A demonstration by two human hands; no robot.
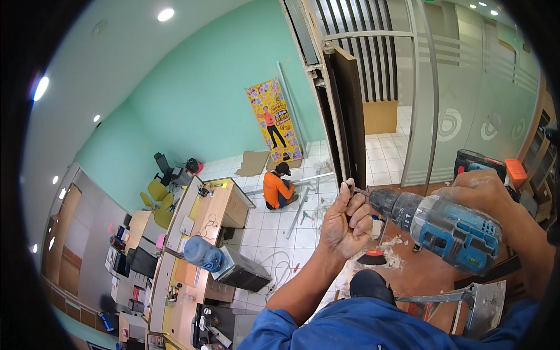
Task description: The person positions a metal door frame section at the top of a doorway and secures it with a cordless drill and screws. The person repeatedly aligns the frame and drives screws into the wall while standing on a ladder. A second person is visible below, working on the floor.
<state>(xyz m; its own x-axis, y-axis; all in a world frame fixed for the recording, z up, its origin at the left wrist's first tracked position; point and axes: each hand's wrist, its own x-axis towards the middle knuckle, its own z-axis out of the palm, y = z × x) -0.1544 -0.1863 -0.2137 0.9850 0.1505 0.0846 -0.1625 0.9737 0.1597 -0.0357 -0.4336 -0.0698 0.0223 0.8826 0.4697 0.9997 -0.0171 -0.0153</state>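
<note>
The left hand (349, 227) is raised, its fingers (360, 213) curled toward the palm, the thumb (333, 213) reaching up beside them to a pinch. The left forearm (312, 280) slants up from below those fingers. Well to their right, the right hand (481, 186) is clenched in a grip, knuckles up, the right forearm (529, 233) running down and right from it.
</note>
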